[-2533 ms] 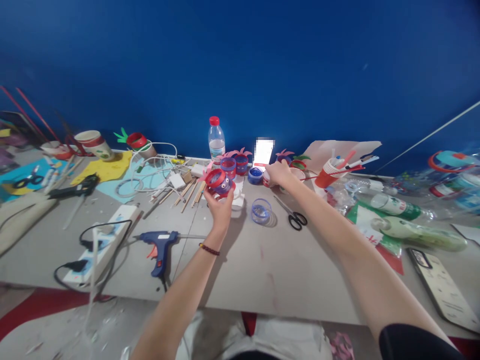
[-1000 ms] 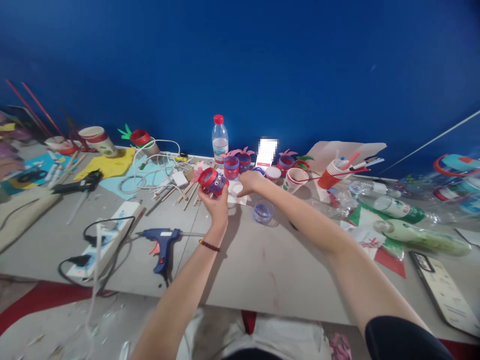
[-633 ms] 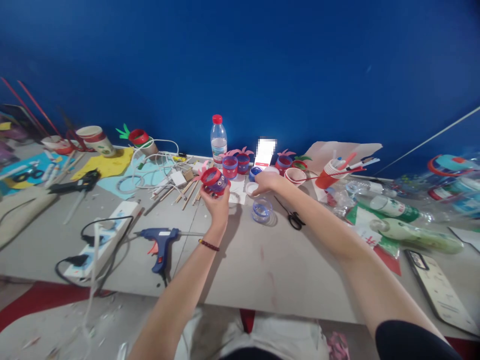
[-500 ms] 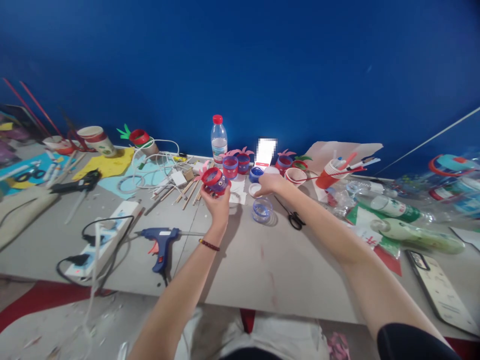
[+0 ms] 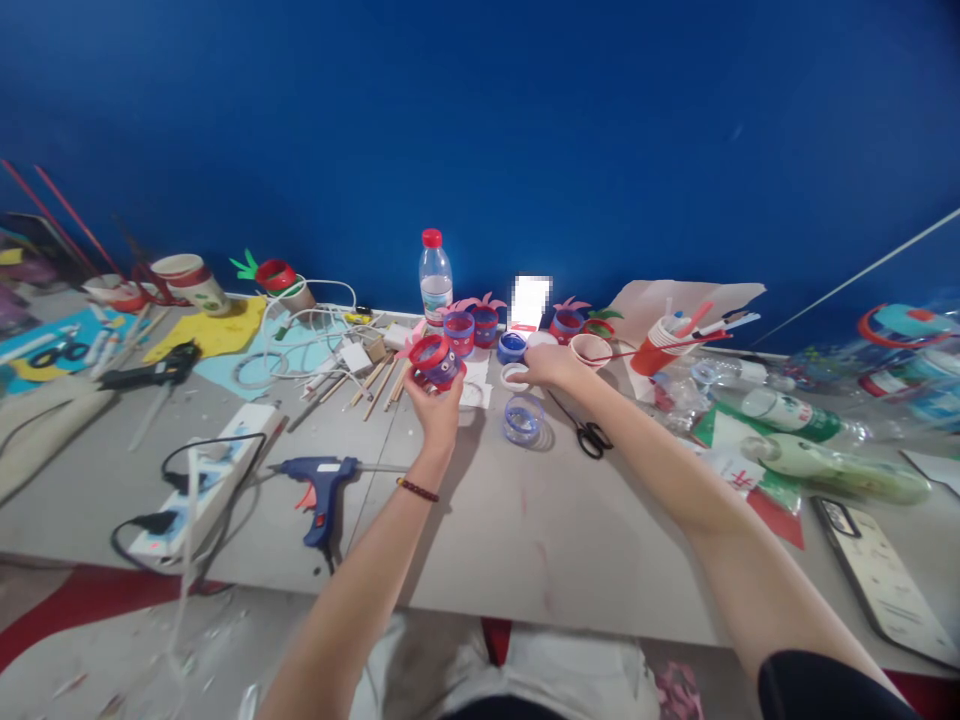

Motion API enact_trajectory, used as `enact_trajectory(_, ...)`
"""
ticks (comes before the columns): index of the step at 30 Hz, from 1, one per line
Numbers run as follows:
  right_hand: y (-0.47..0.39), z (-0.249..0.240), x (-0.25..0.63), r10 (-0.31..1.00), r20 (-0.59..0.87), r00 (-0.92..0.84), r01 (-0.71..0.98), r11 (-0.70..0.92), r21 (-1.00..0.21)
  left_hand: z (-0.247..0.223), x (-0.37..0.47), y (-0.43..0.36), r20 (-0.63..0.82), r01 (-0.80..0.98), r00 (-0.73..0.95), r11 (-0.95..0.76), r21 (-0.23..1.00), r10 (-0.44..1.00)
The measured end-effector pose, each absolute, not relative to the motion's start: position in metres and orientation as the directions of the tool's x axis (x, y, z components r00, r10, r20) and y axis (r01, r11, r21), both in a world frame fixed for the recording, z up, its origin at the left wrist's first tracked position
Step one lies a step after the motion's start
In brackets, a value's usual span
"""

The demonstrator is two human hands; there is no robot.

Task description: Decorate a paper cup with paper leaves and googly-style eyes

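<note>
Raised over the table, a red and purple cup with googly eyes (image 5: 442,366) and a pink paper frill is held in my left hand (image 5: 435,410), fingers wrapped round its base. My right hand (image 5: 551,368) reaches forward, its fingers closed at the edge of a small white ring (image 5: 514,376) resting on the table. Just behind that ring stands a blue-rimmed cup (image 5: 512,348). A clear plastic cup with a blue rim (image 5: 523,420) lies nearer to me. Similar decorated cups (image 5: 459,335) stand behind my left hand.
Black scissors (image 5: 593,440) lie beside my right forearm. A blue glue gun (image 5: 322,490) and a white power strip (image 5: 206,480) are on the left, with wooden sticks (image 5: 382,388) behind. Plastic bottles (image 5: 795,415) and a phone (image 5: 885,575) lie right. A water bottle (image 5: 435,280) stands by the wall.
My left hand has shifted very slightly to the right with the cup, which is turned a little. My right hand stays at the white ring.
</note>
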State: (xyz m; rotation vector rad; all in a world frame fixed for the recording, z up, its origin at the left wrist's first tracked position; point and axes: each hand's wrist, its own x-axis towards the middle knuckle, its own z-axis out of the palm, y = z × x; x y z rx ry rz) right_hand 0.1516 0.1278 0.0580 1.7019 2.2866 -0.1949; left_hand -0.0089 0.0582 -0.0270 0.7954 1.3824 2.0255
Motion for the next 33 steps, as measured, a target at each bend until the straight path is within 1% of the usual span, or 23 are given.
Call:
enact_trajectory(2, 0.129, 0.062, 0.154, 0.922, -0.232, -0.311, 0.948, 0.317, -0.010, -0.028, -0.009, 0.059, 0.149, -0.115, -0.658, -0.294, 0.949, 0.739)
enact_trajectory(5, 0.133, 0.064, 0.153, 0.907, -0.087, -0.412, 0.898, 0.388, -0.209, -0.030, -0.009, 0.059, 0.138, -0.119, -0.615, -0.264, 0.957, 0.776)
enact_trajectory(8, 0.138, 0.062, 0.147, 0.869, 0.045, -0.493, 0.781, 0.464, -0.418, -0.030, -0.008, 0.059, 0.100, -0.140, -0.566, -0.215, 0.967, 0.818)
enact_trajectory(10, 0.139, 0.062, 0.141, 0.828, 0.138, -0.543, 0.680, 0.530, -0.507, -0.030, -0.007, 0.059, 0.080, -0.145, -0.542, -0.187, 0.972, 0.837)
enact_trajectory(11, 0.139, 0.062, 0.138, 0.800, 0.179, -0.573, 0.629, 0.570, -0.528, -0.031, -0.007, 0.058, 0.083, -0.136, -0.532, -0.182, 0.974, 0.843)
enact_trajectory(13, 0.138, 0.063, 0.133, 0.736, 0.229, -0.637, 0.548, 0.642, -0.536, -0.032, -0.007, 0.058, 0.106, -0.097, -0.514, -0.181, 0.979, 0.851)
enact_trajectory(15, 0.136, 0.065, 0.131, 0.692, 0.233, -0.683, 0.514, 0.683, -0.520, -0.034, -0.007, 0.058, 0.139, -0.047, -0.498, -0.186, 0.981, 0.856)
enact_trajectory(23, 0.135, 0.073, 0.134, 0.605, 0.160, -0.780, 0.506, 0.760, -0.409, -0.043, -0.011, 0.058, 0.252, 0.106, -0.388, -0.229, 0.968, 0.887)
enact_trajectory(27, 0.137, 0.070, 0.135, 0.612, 0.122, -0.781, 0.529, 0.754, -0.390, -0.049, -0.015, 0.060, 0.290, 0.165, -0.354, -0.246, 0.955, 0.889)
enact_trajectory(30, 0.138, 0.067, 0.135, 0.653, 0.105, -0.750, 0.586, 0.729, -0.354, -0.053, -0.017, 0.061, 0.313, 0.226, -0.368, -0.242, 0.944, 0.876)
enact_trajectory(33, 0.140, 0.064, 0.135, 0.701, 0.094, -0.707, 0.651, 0.697, -0.302, -0.056, -0.017, 0.062, 0.303, 0.244, -0.364, -0.224, 0.944, 0.881)
